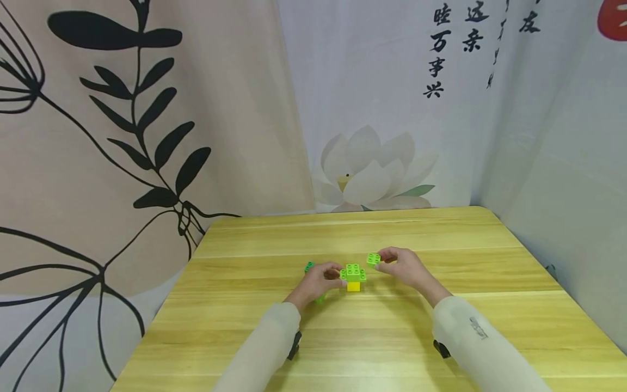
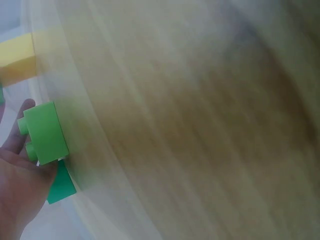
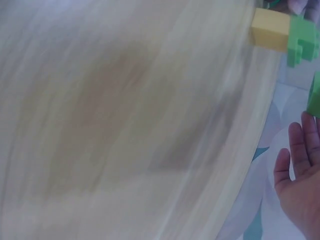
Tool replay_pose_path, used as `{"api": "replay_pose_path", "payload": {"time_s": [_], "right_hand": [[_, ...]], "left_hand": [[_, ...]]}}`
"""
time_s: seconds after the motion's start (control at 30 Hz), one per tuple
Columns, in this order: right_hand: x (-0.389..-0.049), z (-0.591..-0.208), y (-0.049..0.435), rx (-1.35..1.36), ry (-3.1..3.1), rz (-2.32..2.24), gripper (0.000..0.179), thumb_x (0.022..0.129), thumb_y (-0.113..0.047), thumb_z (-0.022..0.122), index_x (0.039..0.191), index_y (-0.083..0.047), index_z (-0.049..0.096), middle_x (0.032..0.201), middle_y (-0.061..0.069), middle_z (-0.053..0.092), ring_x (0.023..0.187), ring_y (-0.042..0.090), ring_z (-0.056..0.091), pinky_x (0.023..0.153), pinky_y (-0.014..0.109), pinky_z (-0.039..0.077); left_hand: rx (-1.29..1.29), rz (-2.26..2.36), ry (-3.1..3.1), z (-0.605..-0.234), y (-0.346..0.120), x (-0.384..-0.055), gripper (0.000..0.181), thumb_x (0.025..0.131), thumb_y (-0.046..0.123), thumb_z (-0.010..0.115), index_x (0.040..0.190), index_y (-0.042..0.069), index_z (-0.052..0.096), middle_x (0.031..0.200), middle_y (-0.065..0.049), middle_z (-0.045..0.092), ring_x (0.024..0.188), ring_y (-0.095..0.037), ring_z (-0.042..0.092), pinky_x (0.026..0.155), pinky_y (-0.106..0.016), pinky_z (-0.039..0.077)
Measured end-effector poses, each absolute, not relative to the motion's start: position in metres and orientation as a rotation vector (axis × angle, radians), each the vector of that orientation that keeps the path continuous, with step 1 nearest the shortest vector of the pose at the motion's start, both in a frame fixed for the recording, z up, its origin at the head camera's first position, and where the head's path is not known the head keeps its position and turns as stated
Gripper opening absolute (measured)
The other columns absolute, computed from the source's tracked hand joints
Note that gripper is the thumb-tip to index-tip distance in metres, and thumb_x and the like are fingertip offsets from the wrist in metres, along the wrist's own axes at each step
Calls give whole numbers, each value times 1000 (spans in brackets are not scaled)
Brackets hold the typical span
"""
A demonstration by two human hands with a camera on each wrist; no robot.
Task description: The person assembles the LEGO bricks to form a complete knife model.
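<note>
Light-green studded plastic block (image 2: 46, 134), near side of left hand (image 1: 318, 282). Yellow-and-light-green plastic block stack (image 1: 353, 274), pinched at left edge by left fingertips; likely light, stiff; best steadied by yellow base (image 1: 354, 287). Light-green four-stud plastic block (image 1: 373, 259), pinched by right hand (image 1: 404, 267); probably slick: grip opposite sidewalls. Dark-green plastic block (image 1: 309, 265), beyond left knuckles.
</note>
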State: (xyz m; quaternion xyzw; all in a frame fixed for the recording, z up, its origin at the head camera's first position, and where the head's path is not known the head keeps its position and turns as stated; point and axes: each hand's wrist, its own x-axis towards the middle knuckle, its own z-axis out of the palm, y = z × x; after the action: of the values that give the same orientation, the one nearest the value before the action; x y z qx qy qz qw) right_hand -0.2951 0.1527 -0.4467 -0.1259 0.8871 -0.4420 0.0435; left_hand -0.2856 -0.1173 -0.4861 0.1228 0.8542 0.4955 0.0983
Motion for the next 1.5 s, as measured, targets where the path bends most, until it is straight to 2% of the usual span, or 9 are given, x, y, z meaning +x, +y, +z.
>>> {"api": "replay_pose_path", "payload": {"time_s": [0.27, 0.53, 0.83, 1.27, 1.5], "right_hand": [[-294, -438, 133, -444, 2656, -1379, 41, 91, -28, 74, 124, -5, 65, 116, 8, 66, 108, 28, 57, 82, 40, 54], [-293, -438, 120, -511, 2644, -1337, 36, 92, -23, 73, 124, -7, 67, 119, 5, 66, 111, 27, 56, 84, 41, 54], [-295, -438, 112, -581, 2662, -1284, 34, 91, -21, 74, 122, -9, 68, 114, 2, 67, 107, 25, 57, 81, 39, 53], [-297, -441, 111, -547, 2672, -1275, 40, 89, -28, 76, 123, -9, 67, 114, 3, 66, 107, 25, 57, 82, 39, 54], [-297, -443, 110, -512, 2658, -1307, 38, 90, -24, 75, 123, -8, 68, 115, 3, 67, 108, 25, 58, 82, 38, 54]], "left_hand": [[366, 1419, 2552, -486, -118, -287, 43, 89, 31, 76, 127, 15, 65, 114, -3, 65, 107, -23, 59, 94, -45, 50], [362, 1439, 2552, -484, -116, -286, 40, 89, 32, 76, 124, 16, 66, 113, -5, 66, 107, -23, 60, 95, -45, 50], [375, 1461, 2531, -486, -116, -286, 39, 89, 32, 76, 123, 15, 66, 113, -5, 66, 107, -24, 60, 95, -46, 50], [372, 1475, 2524, -488, -116, -287, 38, 89, 31, 76, 123, 15, 66, 112, -4, 65, 106, -23, 60, 94, -46, 50], [358, 1448, 2539, -488, -116, -287, 38, 89, 32, 76, 122, 17, 66, 111, -1, 66, 105, -21, 60, 94, -43, 51]]}}
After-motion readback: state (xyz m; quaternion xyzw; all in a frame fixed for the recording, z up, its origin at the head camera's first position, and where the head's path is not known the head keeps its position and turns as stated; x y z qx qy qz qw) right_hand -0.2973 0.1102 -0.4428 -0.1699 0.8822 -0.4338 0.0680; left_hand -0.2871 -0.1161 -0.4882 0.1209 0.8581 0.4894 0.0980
